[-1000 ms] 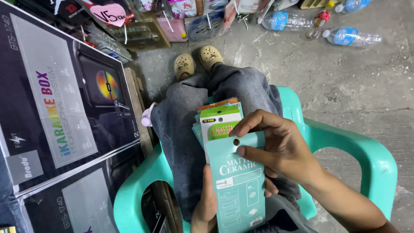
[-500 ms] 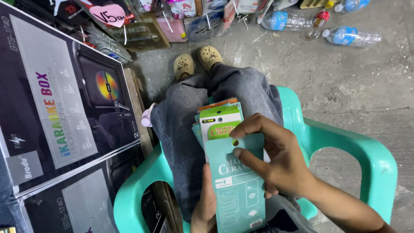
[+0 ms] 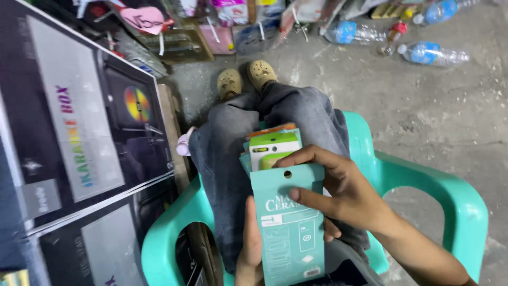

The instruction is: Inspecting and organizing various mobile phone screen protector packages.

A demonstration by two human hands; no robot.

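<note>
The person sits on a teal plastic chair [image 3: 450,196], which lies under both hands. The left hand [image 3: 248,249] grips the stack of flat packets [image 3: 272,148] from below. The right hand [image 3: 338,193] pinches the front teal packet [image 3: 288,228], not yet pulled away from the stack.

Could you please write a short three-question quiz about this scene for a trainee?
1. True or false: the right hand rests its thumb on the front of the teal packet.
2. What does the person sit on? A) a wooden stool B) a teal plastic chair C) the concrete floor
3. Which hand supports the stack of packets from below?

Key
1. True; its fingers also curl over the packet's top edge.
2. B.
3. The left hand, its grip along the stack's lower left edge.
</note>
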